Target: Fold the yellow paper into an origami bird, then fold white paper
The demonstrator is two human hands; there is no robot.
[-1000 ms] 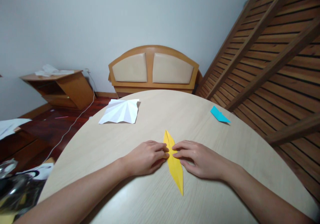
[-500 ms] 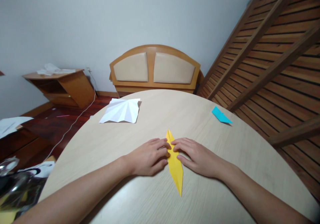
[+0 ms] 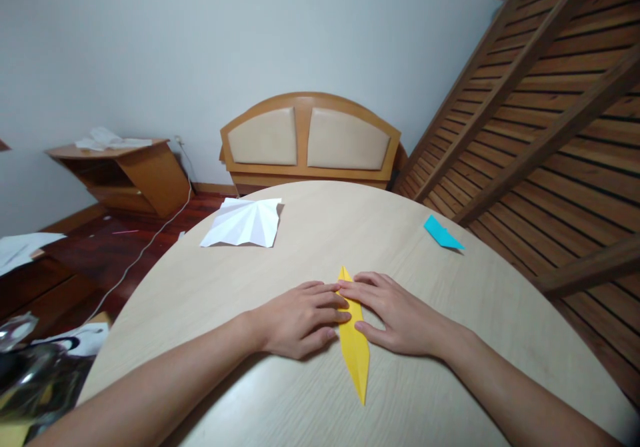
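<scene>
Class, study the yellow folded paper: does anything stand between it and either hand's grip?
Nothing visible does. The left hand and right hand both have fingertips on the yellow folded paper. The creased white sheet and blue folded paper lie farther back, outside that gap.

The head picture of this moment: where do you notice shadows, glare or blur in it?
In the head view, shadows lie below the left forearm and along the teal paper; in the head view, a pale sheen marks the table near the bottom; also in the head view, the glassy object at lower left looks soft, the yellow paper clearer.
</scene>
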